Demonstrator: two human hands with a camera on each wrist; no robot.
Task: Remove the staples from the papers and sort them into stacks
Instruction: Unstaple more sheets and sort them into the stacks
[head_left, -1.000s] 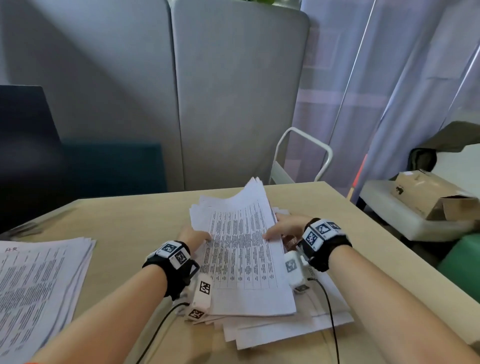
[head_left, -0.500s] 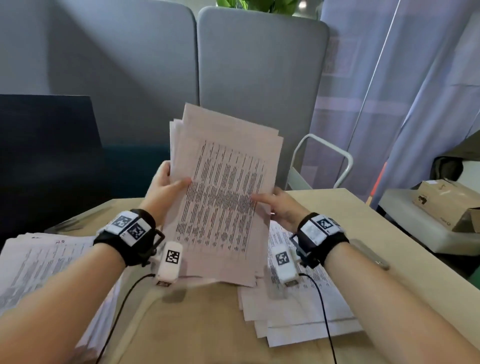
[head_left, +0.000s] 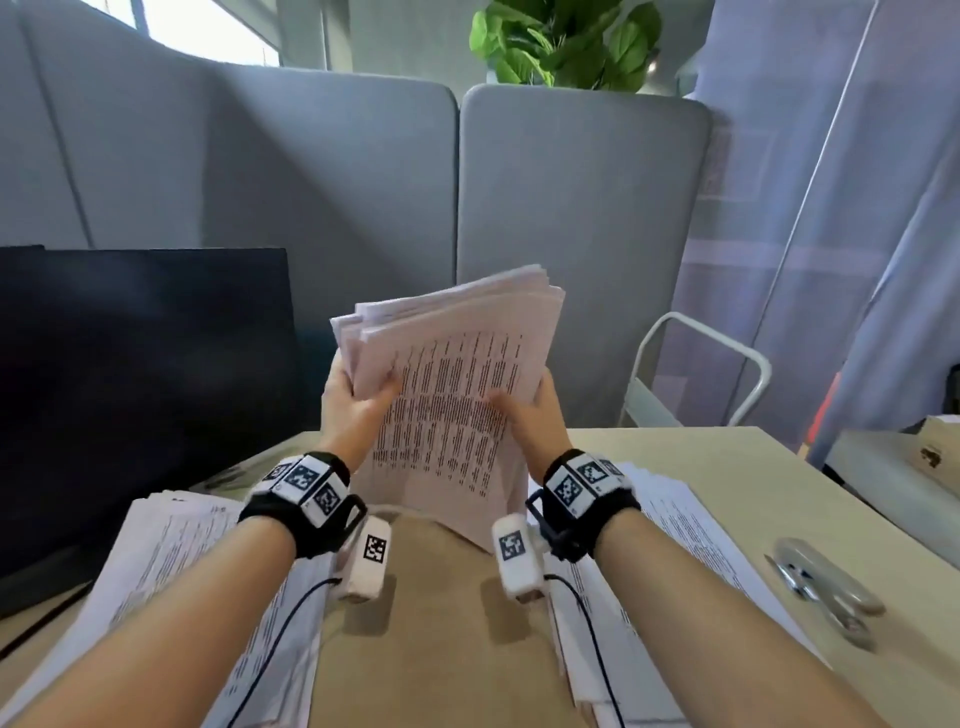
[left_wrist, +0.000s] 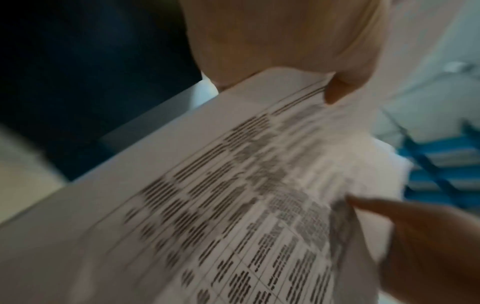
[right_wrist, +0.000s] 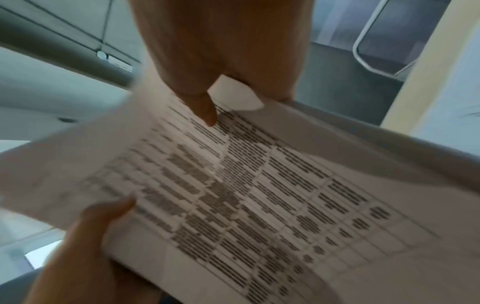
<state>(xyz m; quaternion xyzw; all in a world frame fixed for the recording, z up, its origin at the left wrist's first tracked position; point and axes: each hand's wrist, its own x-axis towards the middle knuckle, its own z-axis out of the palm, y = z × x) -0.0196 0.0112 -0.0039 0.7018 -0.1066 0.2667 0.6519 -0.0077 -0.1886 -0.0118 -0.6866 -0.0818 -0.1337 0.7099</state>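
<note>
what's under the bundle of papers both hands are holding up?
Bare table shows below the bundle, between the left stack and right stack. Left hand and right hand grip its sides. The bundle's lower edge hides the table there.

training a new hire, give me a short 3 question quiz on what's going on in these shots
1. True or false: the bundle lies flat on the table.
2. Which hands hold the bundle? A) left hand only B) right hand only C) both
3. Fill in: the staple remover lies on the table on the person's ____ side.

Key: 1 false, it is held up, bottom edge near or on the table; 2 C; 3 right.
</note>
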